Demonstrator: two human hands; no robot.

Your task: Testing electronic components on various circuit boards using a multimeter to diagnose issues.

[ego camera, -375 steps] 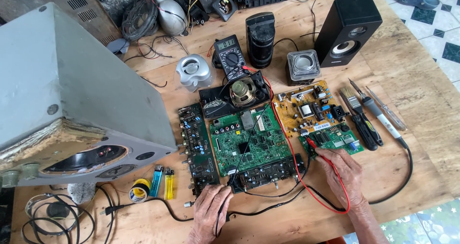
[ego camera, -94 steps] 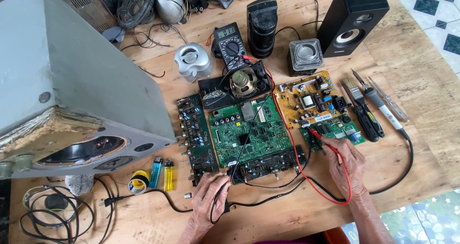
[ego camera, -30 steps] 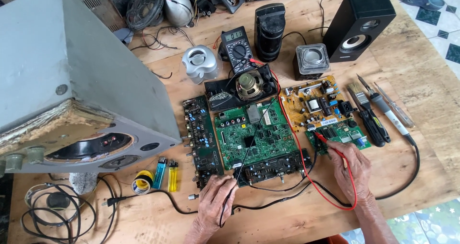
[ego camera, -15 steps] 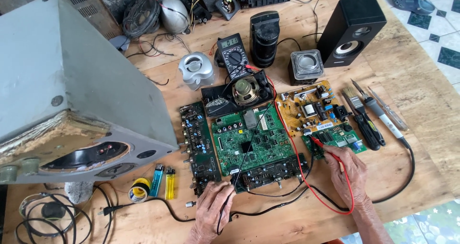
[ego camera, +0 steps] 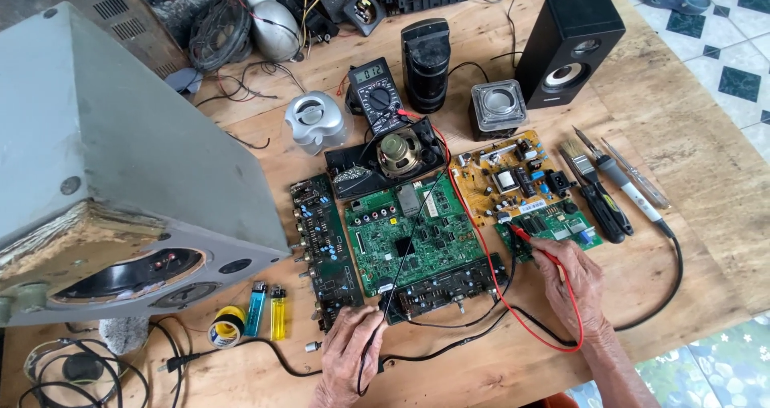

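A black probe [ego camera: 391,289] is gripped in the left hand [ego camera: 350,352], with its tip set at the near edge of the green board [ego camera: 413,244]. A red probe [ego camera: 529,241] is pinched in the right hand [ego camera: 571,284], with its tip laid on the small green board [ego camera: 553,225] just beyond the fingers. Both hands are closed on their probes.

The green board lies straight ahead of the left hand, up the desk [ego camera: 698,191], and between the two hands; its long axis is seen to run roughly left to right. The left hand is the nearer to it, just below its near left corner. The right hand is held beside its right edge, closer to the small green board and the yellow board [ego camera: 505,175].

The black lead is run up across the green board to the meter [ego camera: 379,95], which is propped at the far side, well apart from both hands. The red lead is looped on the desk near the right wrist. Two lighters [ego camera: 267,310] and a tape roll [ego camera: 225,325] are lying left of the left hand.
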